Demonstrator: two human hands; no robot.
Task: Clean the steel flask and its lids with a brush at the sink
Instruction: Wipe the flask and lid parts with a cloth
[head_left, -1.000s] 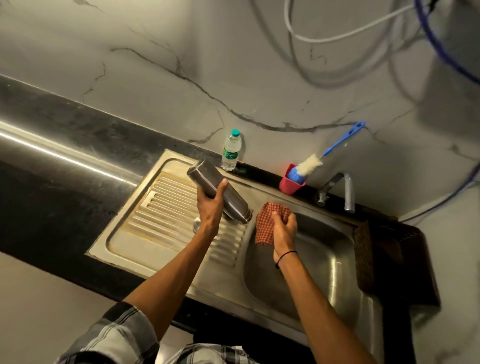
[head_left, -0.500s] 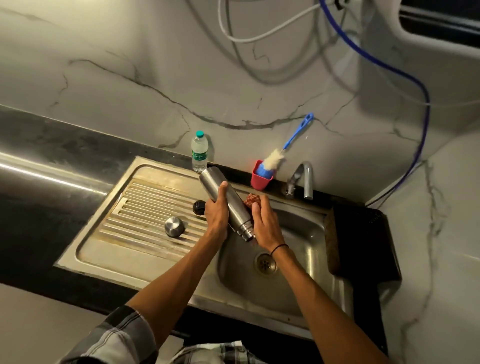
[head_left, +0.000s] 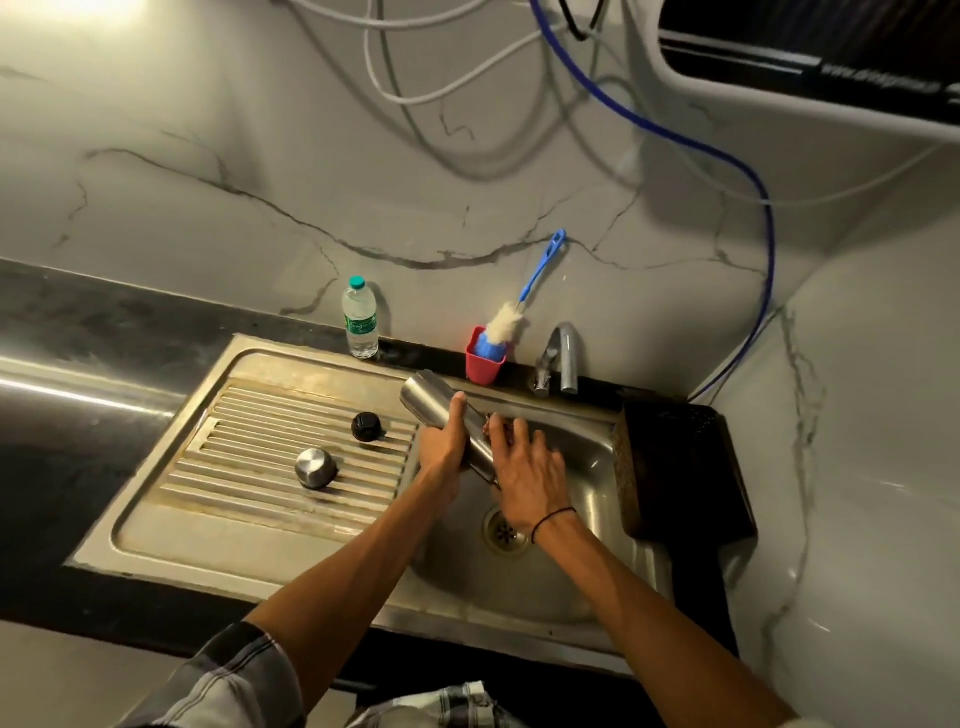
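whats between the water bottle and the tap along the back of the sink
In the head view, a red cup holding the blue-handled bottle brush stands between the water bottle and the tap.

Left hand (head_left: 441, 451) curled in a grip, right hand (head_left: 527, 475) — fingers spread, pressing

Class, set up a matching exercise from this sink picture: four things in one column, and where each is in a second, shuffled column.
Things:
1. Long steel flask
2. Round steel lid
3. Blue-handled bottle brush
4. Clear plastic water bottle with green cap

Places:
A. Standing on the dark counter by the wall
B. Head down in the red cup
C. Gripped by the left hand, tilted over the basin
D. Lying on the ribbed drainboard

Pairs: 1-C, 2-D, 3-B, 4-A
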